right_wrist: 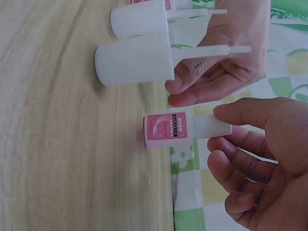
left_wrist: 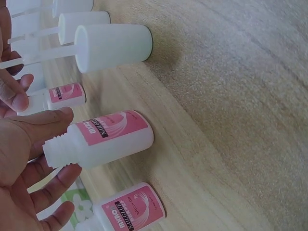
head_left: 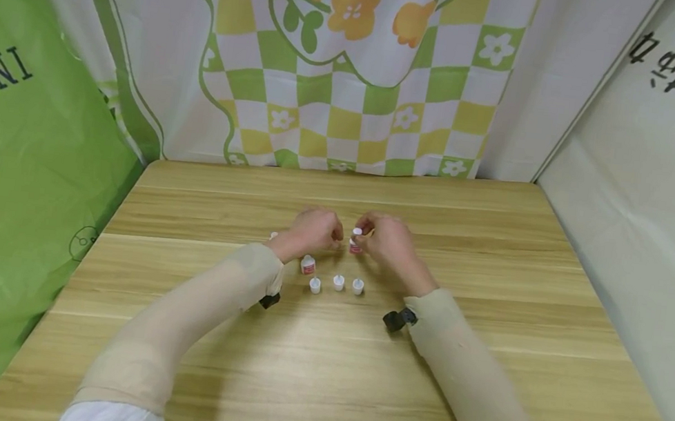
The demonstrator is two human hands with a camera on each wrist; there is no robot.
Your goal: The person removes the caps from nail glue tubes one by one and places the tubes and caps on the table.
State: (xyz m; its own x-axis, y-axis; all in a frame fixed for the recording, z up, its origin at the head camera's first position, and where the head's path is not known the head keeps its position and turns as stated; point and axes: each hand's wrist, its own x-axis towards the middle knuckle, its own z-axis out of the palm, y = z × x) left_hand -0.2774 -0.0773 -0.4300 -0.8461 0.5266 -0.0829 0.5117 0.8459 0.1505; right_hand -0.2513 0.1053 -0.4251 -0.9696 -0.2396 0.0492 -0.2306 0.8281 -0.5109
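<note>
My right hand pinches the white cap of a small nail glue bottle between thumb and fingers. This bottle has a pink label and stands upright on the table. Just left of it hovers my left hand, its fingers loosely bent with nothing seen between them. An uncapped nail glue bottle with a bare threaded neck stands nearer me, overlapping the left fingers in the left wrist view. Another nail glue bottle stands beside it, partly cut off by that view's edge; the left forearm hides most of it in the head view.
Three white brush caps stand brush-up in a row nearer me: a left cap, a middle cap and a right cap. The wooden table meets a checked curtain at the back.
</note>
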